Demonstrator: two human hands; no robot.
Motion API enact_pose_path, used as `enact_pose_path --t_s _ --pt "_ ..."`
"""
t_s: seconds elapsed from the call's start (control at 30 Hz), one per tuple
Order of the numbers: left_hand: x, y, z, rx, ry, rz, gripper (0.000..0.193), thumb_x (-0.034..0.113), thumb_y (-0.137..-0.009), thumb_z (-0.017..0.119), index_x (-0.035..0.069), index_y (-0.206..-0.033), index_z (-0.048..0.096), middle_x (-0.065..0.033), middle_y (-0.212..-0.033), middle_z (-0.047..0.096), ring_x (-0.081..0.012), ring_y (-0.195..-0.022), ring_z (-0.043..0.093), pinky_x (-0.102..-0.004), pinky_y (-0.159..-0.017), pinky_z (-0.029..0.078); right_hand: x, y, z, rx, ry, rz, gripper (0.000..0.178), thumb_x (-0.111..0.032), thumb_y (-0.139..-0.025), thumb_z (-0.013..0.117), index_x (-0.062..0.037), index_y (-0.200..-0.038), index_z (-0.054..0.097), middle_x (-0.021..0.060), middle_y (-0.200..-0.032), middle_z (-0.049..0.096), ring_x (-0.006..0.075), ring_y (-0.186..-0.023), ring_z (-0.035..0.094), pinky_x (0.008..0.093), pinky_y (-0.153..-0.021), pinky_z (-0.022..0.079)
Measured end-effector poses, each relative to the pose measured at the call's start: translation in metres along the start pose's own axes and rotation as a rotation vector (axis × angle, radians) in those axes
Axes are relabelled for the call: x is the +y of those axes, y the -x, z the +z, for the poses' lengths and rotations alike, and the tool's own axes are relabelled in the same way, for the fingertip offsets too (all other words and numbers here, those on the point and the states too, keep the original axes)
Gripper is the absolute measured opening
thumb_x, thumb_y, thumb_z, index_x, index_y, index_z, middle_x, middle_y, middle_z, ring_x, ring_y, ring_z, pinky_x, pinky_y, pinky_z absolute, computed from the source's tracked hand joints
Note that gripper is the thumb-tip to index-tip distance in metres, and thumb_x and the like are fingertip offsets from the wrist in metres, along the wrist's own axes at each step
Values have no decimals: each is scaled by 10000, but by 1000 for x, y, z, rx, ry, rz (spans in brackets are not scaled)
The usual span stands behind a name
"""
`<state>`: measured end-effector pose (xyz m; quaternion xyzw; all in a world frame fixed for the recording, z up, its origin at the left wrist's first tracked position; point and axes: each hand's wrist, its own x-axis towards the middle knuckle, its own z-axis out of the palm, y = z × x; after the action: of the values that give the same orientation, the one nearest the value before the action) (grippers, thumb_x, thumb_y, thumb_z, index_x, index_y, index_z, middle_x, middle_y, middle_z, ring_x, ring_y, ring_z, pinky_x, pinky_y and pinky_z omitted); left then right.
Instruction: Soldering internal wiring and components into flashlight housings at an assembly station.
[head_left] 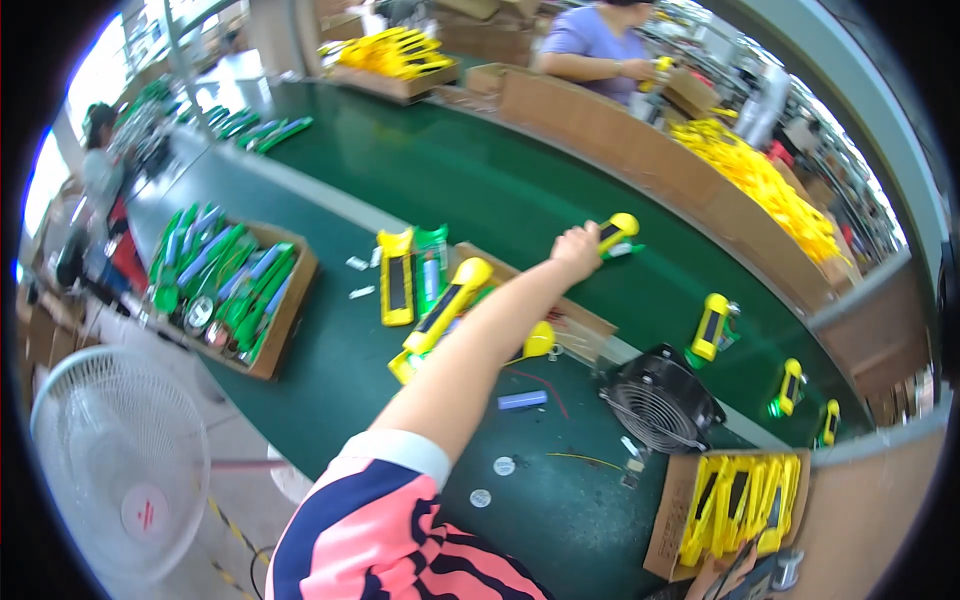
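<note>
My left arm, in a pink-and-navy sleeve, stretches across the workbench. At the belt's near side my left hand (577,250) is closed around a yellow handheld housing with a black panel (618,230); something green and white shows under it. A skin-coloured shape at the lower right edge, beside the box of yellow parts, seems to be my right hand (712,574), its fingers not readable. Below my left forearm lie more yellow housings (450,302), a green shell (430,270) and a blue cylindrical cell (522,400).
A green conveyor belt (450,160) carries several yellow units towards the right. A black fan (662,400) stands beside a carton of yellow housings (668,520). Green shells fill a carton (285,320) at left, near a white fan (120,460). Across the belt a person (600,45) handles a yellow part.
</note>
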<state>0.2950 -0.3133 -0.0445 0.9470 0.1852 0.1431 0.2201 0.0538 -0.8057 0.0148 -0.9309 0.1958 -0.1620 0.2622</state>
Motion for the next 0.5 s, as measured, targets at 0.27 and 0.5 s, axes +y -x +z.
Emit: enact_pose_path --t_s 0.27,0.5 --pt "-47 66 -128 -274 -255 412 557 529 -722 569 7 -913 547 -153 -889 574 -300 -857 577 -409 -667 483 3 0 3 189 54 -553 429 -313 -857 516 -81 -1213 456 204 -1152 483 321 -926 502 378 -803 423" --pt "-230 159 -300 -172 -979 -242 218 275 -765 584 78 -844 634 -120 -890 625 -244 -816 616 -375 -631 506 -6 33 -21 -9 -721 -139 482 -26 -826 447 -59 -1300 367 143 -1275 410 213 -1128 412 312 -968 288"
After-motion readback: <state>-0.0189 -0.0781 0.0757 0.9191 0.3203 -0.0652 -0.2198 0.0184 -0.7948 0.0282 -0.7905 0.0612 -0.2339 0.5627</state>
